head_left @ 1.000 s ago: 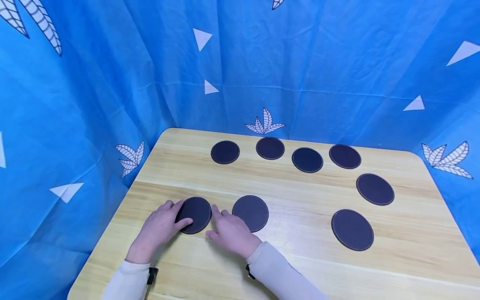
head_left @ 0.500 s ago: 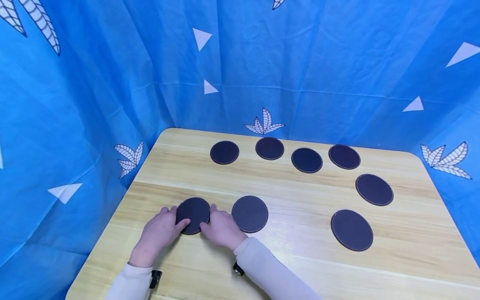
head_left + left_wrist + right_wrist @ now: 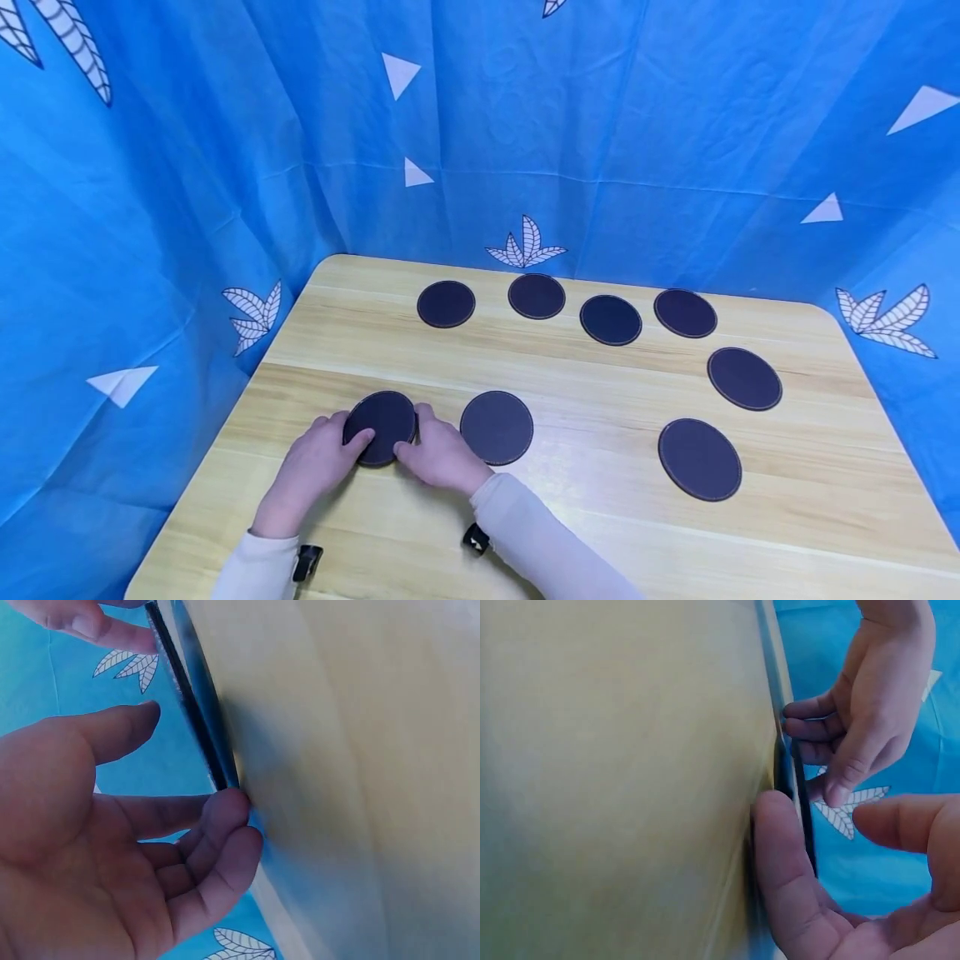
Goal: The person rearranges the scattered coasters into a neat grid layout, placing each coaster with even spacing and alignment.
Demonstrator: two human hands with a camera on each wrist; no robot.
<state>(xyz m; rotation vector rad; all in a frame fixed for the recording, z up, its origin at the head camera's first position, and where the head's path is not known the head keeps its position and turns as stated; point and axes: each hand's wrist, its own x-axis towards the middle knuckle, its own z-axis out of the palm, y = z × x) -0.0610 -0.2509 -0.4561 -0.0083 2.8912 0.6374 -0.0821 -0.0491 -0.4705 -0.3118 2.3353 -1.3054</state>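
Note:
Both hands are at a dark round coaster point(image 3: 381, 427) with a stitched rim, on the left of the table's near half. My left hand point(image 3: 313, 467) grips its left side, thumb over the top. In the left wrist view, curled fingers of the left hand point(image 3: 150, 855) reach the edge of the coaster point(image 3: 196, 712), which stands slightly off the tabletop. From the other side my right hand point(image 3: 442, 450) holds the right edge, thumb toward the front. In the right wrist view, a fingertip of the right hand point(image 3: 817, 907) lies along the rim; part of the underside is hidden.
A matching coaster point(image 3: 497, 427) lies just right of my right hand. Several more curve along the back and right, among them a back-left coaster point(image 3: 446, 304) and a right-hand coaster point(image 3: 700, 460). Blue cloth point(image 3: 525, 100) hangs behind the wooden table point(image 3: 600, 533).
My right hand has come left and taken hold of the coaster's right edge. The coaster has since risen slightly and shifted a little left, with both hands on it.

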